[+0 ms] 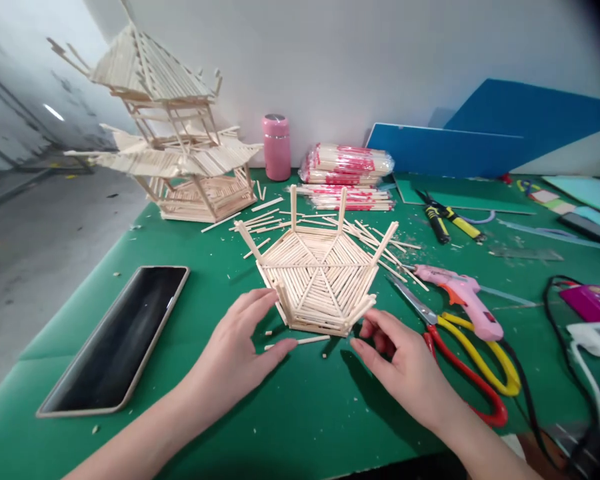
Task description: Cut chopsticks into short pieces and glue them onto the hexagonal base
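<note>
A six-sided base of wooden sticks (320,267) lies in front of me, its floor laid in rings with spokes. Short stick posts rise from its corners, leaning outward. At its near left corner is my left hand (245,337), fingertips by the post (283,303) and thumb spread away. My right hand (397,353) is beside the near right post (361,310), fingers bent and the thumb apart. Whether either hand touches the base I cannot tell. Nothing shows gripped in them. One loose stick (310,340) lies between the hands on the green table (280,413).
A two-tiered stick pavilion (180,153) stands at back left, near a pink bottle (277,148) and bagged sticks (347,167). A phone (120,340) lies left. At right are scissors (430,317), a pink glue gun (463,293), pliers (447,217) and cables (525,373).
</note>
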`<state>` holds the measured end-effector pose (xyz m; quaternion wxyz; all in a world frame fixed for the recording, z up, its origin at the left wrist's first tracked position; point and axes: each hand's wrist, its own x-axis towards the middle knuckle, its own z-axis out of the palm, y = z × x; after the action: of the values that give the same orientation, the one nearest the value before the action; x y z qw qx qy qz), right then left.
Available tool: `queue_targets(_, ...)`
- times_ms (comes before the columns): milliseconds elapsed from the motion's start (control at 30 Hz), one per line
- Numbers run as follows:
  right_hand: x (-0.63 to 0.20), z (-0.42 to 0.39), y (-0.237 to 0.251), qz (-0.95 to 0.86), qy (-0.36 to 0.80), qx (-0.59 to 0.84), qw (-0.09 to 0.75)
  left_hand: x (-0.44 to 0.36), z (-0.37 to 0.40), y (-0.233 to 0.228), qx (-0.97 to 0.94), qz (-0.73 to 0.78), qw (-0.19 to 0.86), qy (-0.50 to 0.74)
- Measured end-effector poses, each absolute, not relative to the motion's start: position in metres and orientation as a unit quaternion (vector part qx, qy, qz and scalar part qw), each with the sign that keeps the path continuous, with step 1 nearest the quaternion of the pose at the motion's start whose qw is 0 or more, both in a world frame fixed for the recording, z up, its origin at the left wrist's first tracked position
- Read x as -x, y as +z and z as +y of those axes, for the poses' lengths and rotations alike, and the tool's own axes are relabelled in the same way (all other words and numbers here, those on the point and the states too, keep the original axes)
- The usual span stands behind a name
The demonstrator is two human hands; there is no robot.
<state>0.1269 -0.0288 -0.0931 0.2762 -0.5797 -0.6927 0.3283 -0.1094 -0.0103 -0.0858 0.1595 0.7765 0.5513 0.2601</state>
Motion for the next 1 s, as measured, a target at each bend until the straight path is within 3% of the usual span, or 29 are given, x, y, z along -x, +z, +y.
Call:
queue_targets(200,-0.118,-0.03,-0.099,-0.709,0.247,0.6,0.276,0.104,0.009,-0.093,-0.799,0.471,0.245,0.282)
queue_targets(600,-0.138,-0.023,-0.105,-0.709,0.192,0.611,0.295,0.077,0.006,-0.088,-0.814,0.429,0.208,0.331)
queue_targets(867,-0.138,-0.024,-0.101,-0.646,0.254,0.616,0.372,0.066,0.01,-0.099,-0.808,0.431,0.187,0.355)
queue_targets(1000,-0.135,-0.026,-0.101,-0.623,0.286,0.597,0.416,0.059,0.016,-0.1,-0.786,0.424,0.255,0.37)
